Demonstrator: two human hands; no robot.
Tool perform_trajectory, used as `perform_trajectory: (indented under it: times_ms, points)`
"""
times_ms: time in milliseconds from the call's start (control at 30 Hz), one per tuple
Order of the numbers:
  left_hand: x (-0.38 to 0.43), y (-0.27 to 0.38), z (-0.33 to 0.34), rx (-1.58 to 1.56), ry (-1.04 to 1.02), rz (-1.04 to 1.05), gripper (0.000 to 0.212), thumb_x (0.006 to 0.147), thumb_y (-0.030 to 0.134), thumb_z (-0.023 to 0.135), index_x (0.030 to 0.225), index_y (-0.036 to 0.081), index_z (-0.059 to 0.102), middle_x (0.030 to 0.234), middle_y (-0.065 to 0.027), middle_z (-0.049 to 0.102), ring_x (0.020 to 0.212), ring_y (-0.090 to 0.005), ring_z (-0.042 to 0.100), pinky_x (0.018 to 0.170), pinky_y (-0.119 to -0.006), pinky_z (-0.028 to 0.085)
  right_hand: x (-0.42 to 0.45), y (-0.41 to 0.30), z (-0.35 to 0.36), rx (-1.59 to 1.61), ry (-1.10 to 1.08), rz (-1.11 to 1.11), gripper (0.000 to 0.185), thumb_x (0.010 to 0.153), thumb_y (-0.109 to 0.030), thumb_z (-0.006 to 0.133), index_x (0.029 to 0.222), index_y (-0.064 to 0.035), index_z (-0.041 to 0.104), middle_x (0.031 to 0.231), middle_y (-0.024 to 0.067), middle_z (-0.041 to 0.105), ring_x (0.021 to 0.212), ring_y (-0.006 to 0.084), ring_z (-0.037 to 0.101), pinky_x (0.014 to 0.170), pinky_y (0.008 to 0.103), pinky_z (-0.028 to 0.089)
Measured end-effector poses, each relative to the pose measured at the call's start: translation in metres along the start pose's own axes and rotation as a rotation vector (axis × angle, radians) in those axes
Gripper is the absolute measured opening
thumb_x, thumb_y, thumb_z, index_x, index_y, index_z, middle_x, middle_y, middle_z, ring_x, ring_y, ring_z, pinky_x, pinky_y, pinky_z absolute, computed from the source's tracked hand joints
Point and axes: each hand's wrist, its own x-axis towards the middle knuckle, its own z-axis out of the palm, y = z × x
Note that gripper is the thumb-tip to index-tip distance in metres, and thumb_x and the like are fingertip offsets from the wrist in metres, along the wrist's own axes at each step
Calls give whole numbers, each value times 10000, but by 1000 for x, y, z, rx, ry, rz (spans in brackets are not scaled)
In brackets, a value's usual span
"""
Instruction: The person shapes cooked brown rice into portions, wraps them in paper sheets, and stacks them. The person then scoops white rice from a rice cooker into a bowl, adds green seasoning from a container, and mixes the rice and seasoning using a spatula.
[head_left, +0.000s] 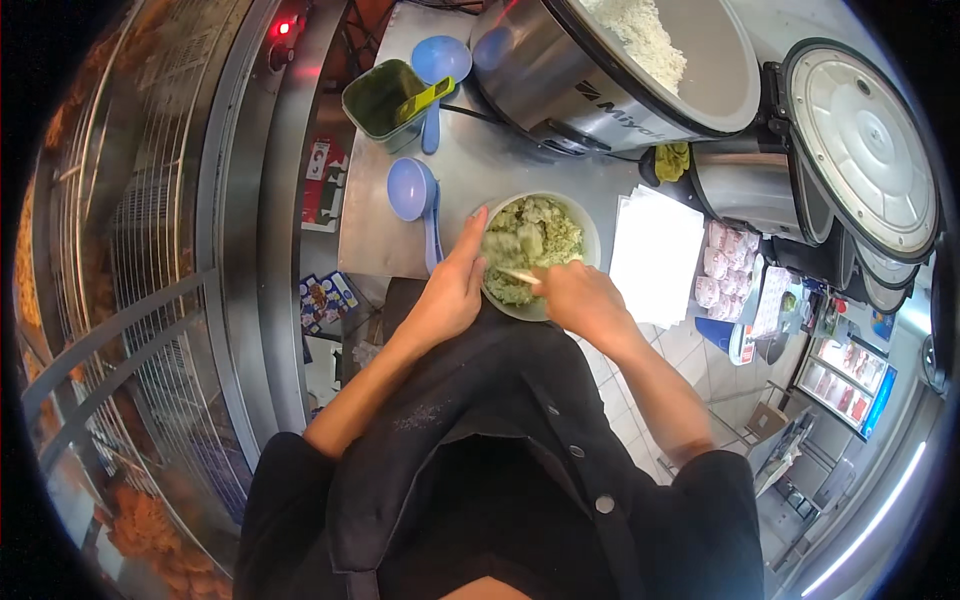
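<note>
A pale round bowl (592, 236) stands at the near edge of a metal counter, holding a green, rice-like mixture (559, 231) with paler lumps. My left hand (453, 289) lies against the bowl's left rim, fingers pointing away from me. My right hand (581, 300) grips a light-coloured utensil (519, 276) whose far end is in the mixture; part of it is blurred, so its kind cannot be told. Left of the bowl lies a blue ladle (411, 189), its handle towards my left hand.
A large rice cooker (555, 82) with white rice (645, 45) stands behind the bowl. At the back left are a green-lined tub (382, 101), a lime-green scoop (426, 100) and another blue ladle (441, 61). White paper sheets (654, 255) lie right; a glass-fronted food cabinet (232, 225) stands left.
</note>
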Motion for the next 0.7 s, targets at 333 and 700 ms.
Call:
perform_trajectory:
  times_ms: [333, 700]
  points:
    - [-6, -14, 3, 21, -32, -28, 592, 987, 42, 393, 1534, 102, 175, 1429, -271, 423, 1298, -354, 467, 1066, -371, 358, 43, -9, 15, -8, 119, -73, 178, 872, -180, 627, 903, -24, 708, 791, 205, 669, 825, 369, 660, 722, 473, 503]
    - [-5, -11, -15, -13, -290, -248, 812, 954, 347, 550, 1460, -122, 122, 1358, -345, 455, 1205, -455, 522, 1046, -426, 392, 36, -5, -3, 109, 44, -80, 208, 862, -219, 652, 859, -16, 696, 848, 201, 681, 854, 361, 669, 749, 469, 510]
